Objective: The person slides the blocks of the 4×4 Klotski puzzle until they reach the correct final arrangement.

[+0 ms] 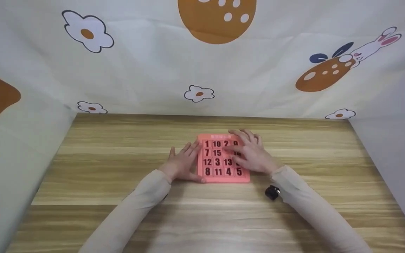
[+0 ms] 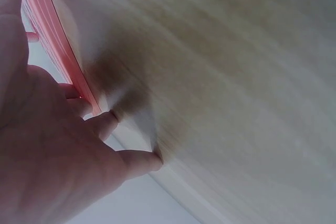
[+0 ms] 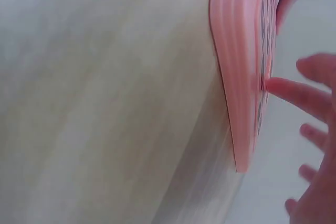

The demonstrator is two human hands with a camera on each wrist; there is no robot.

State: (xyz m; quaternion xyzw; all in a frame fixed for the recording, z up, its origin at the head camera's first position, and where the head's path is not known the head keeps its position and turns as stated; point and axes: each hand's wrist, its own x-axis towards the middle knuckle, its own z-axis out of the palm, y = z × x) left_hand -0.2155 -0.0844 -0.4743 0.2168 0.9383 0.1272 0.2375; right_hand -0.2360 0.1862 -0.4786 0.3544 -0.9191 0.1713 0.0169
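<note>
A pink sliding number puzzle (image 1: 223,180) lies flat on the wooden table, its tiles printed with black numbers. My left hand (image 1: 181,165) rests along the puzzle's left edge, fingers extended and thumb at the near left corner. In the left wrist view, those fingertips meet the side of the pink frame (image 2: 59,38). Over the right half of the board is my right hand (image 1: 257,154), with one finger reaching onto the second row. The right wrist view shows a fingertip (image 3: 275,85) touching the tile face, the other fingers spread above. Some right-hand tiles are hidden.
A small black object (image 1: 272,192) sits by the right wrist. Behind the wooden table (image 1: 118,140) hangs a pale cloth (image 1: 146,70) printed with flowers, orange shapes and a rabbit. More pale cloth rises along both sides.
</note>
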